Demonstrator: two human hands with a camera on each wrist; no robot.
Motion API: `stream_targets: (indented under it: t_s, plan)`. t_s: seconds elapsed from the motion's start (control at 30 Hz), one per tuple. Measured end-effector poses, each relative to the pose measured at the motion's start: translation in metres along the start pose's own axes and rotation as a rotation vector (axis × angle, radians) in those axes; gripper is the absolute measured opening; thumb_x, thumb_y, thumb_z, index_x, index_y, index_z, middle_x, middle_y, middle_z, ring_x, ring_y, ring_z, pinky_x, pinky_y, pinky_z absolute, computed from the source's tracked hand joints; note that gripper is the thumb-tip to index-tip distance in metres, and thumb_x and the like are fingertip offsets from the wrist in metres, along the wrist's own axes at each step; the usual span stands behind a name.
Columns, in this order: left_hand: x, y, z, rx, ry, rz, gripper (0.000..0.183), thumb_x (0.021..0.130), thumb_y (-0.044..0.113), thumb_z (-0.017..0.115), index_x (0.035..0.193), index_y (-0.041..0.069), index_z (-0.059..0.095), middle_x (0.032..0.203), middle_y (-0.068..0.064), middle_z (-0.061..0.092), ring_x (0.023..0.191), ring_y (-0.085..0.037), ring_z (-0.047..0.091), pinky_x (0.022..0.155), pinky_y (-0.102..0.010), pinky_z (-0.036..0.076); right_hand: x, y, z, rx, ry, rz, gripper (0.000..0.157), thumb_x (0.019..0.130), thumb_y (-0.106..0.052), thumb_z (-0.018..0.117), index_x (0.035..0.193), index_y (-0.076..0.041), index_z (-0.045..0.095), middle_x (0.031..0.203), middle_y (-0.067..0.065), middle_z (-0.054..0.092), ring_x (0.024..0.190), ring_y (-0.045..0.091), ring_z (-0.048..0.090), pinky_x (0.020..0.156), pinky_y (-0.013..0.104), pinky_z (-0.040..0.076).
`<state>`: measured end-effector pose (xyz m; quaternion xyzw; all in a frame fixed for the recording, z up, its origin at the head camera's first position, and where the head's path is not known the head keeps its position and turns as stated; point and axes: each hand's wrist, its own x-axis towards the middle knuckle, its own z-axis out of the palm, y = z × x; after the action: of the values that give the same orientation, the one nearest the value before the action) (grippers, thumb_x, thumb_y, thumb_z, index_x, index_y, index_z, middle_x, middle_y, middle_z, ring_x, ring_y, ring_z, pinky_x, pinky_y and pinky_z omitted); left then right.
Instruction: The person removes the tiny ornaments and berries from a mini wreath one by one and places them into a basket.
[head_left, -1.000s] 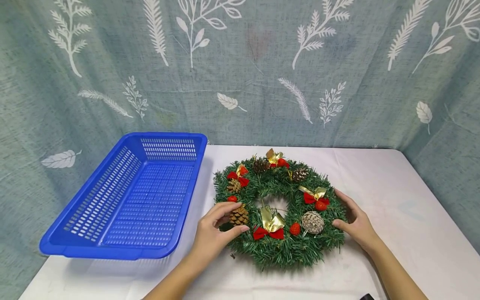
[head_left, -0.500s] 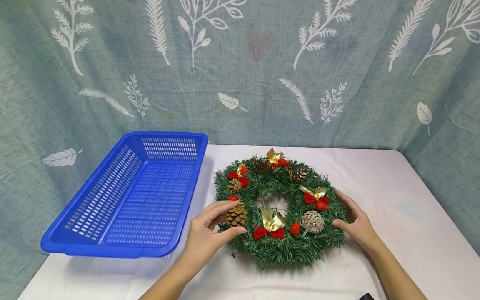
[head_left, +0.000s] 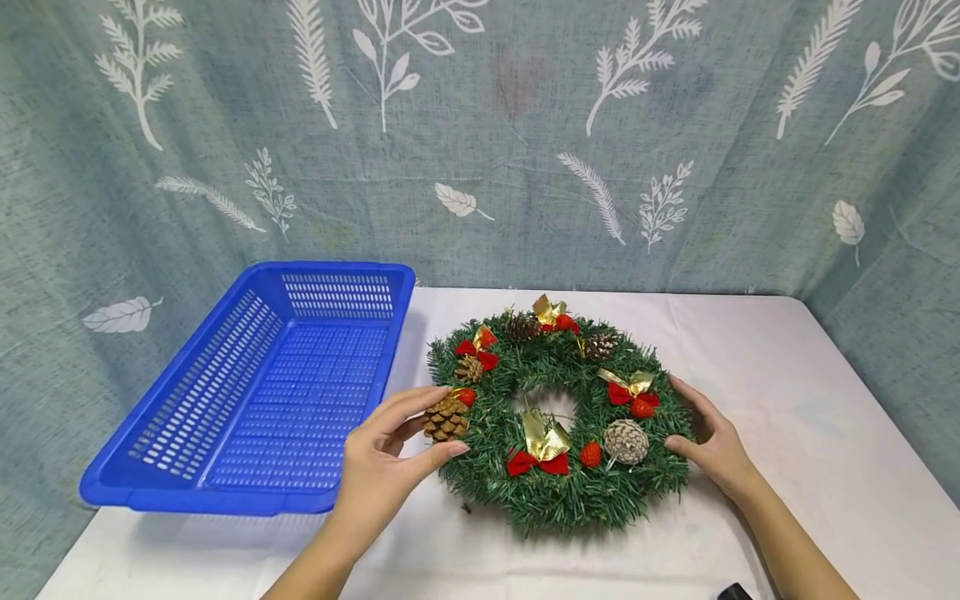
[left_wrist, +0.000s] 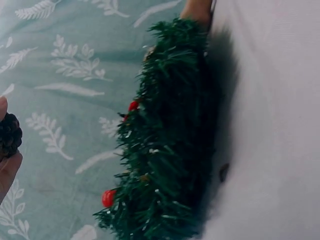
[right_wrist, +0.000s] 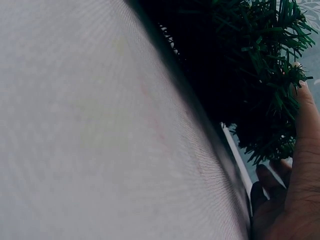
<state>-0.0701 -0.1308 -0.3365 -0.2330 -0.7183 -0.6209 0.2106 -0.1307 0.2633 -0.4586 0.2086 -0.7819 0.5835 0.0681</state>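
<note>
My left hand (head_left: 378, 454) pinches a brown pine cone (head_left: 446, 419) between thumb and fingers. In the left wrist view the pine cone (left_wrist: 10, 135) is lifted clear of the greenery. A green Christmas wreath (head_left: 570, 504) lies flat on the table, trimmed with red-and-gold bows, red berries and other pine cones. On its right edge, my right hand (head_left: 712, 446) grips the branches, thumb in front and fingers behind. The right wrist view shows the thumb (right_wrist: 306, 115) against the green needles, the other fingers partly hidden.
A blue plastic basket (head_left: 341, 502) with slotted walls stands left of the wreath, nothing in it. White cloth covers the table (head_left: 810, 400). A patterned curtain (head_left: 495, 242) hangs behind. A small black object (head_left: 733, 592) pokes in at the bottom edge.
My left hand has drawn the pine cone off the wreath and leftward, past its left side. The right hand and the wreath have stayed in place.
</note>
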Motion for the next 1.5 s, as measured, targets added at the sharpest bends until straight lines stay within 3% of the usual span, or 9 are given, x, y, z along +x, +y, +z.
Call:
stream_targets:
  t_s: [0.27,0.37,0.6,0.83,1.43,1.5]
  plan:
    - [0.005,0.004,-0.010,-0.040,0.054,0.016,0.055,0.064,-0.018,0.076,0.117,-0.007,0.062,0.114,-0.005,0.063,0.107,-0.012,0.059,0.092,-0.020,0.050,0.001,-0.001,0.000,0.026,-0.001,0.007,0.078,0.082,0.007,0.066,0.148,-0.001,0.026,0.150,-0.011,0.030,0.133,-0.008,0.028,0.104,0.004,0.024]
    - [0.006,0.005,-0.014,-0.040,0.071,0.018,0.057,0.063,-0.020,0.075,0.116,-0.005,0.063,0.114,-0.008,0.063,0.105,-0.013,0.060,0.091,-0.020,0.050,0.001,-0.002,0.000,0.029,0.002,0.011,0.078,0.082,0.006,0.067,0.148,-0.002,0.026,0.149,-0.013,0.031,0.133,-0.008,0.028,0.104,0.004,0.025]
    - [0.011,0.011,-0.025,0.046,0.091,-0.100,0.053,0.064,-0.017,0.077,0.115,-0.007,0.063,0.113,-0.008,0.063,0.103,-0.013,0.061,0.091,-0.022,0.051,0.002,-0.002,0.000,0.045,0.006,0.002,0.077,0.081,0.008,0.067,0.147,0.000,0.027,0.149,-0.012,0.032,0.133,-0.007,0.028,0.105,0.004,0.024]
    - [0.014,0.013,-0.031,0.102,0.124,-0.089,0.053,0.064,-0.016,0.078,0.114,-0.004,0.065,0.112,-0.004,0.064,0.099,-0.010,0.063,0.088,-0.020,0.052,0.002,-0.004,0.000,0.041,0.003,0.002,0.077,0.082,0.008,0.066,0.147,0.000,0.026,0.150,-0.008,0.031,0.134,-0.007,0.028,0.105,0.004,0.024]
    - [0.019,0.002,-0.046,0.030,0.171,0.011,0.051,0.066,-0.020,0.074,0.115,-0.007,0.064,0.112,-0.008,0.063,0.101,-0.012,0.063,0.088,-0.019,0.051,0.001,-0.003,0.000,0.016,0.007,0.015,0.076,0.083,0.005,0.066,0.148,-0.003,0.027,0.149,-0.011,0.031,0.132,-0.008,0.029,0.103,0.004,0.025]
    - [0.020,0.002,-0.048,0.071,0.177,0.000,0.051,0.067,-0.019,0.074,0.116,-0.006,0.064,0.112,-0.007,0.063,0.101,-0.011,0.063,0.088,-0.019,0.052,0.001,-0.003,0.000,0.013,0.007,0.017,0.076,0.083,0.004,0.066,0.148,-0.003,0.027,0.149,-0.011,0.031,0.132,-0.008,0.029,0.103,0.004,0.025]
